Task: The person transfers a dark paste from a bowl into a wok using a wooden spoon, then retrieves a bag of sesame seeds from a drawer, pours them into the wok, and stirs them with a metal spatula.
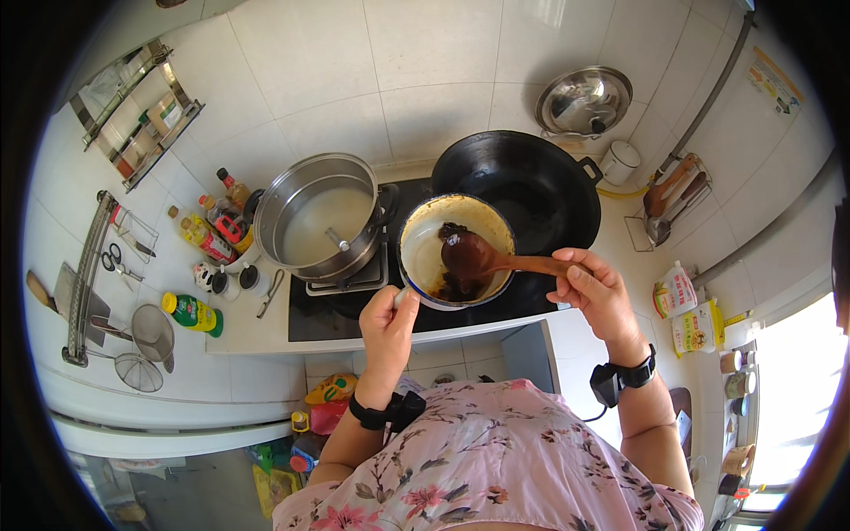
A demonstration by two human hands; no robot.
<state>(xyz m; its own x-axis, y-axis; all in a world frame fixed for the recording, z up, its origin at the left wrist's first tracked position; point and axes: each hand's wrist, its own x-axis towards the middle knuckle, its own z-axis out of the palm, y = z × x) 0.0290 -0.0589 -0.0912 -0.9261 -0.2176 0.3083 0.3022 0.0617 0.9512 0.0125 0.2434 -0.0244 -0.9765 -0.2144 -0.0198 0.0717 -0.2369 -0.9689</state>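
Observation:
My left hand grips the pale handle of a white enamel pot with a dark blue rim, held above the front of the cooktop. Inside the pot, yellowish stains coat the wall and a dark, sticky-looking residue lies at the bottom. A wooden ladle dips its bowl into the pot, and its handle crosses the right rim. My right hand is closed around the end of that handle. Behind the pot, to the right, sits a large black wok.
Left of the pot, a steel pot with cloudy liquid stands on a burner of the black cooktop. Several sauce bottles crowd the left corner. A steel lid hangs on the wall, and utensils hang at the right.

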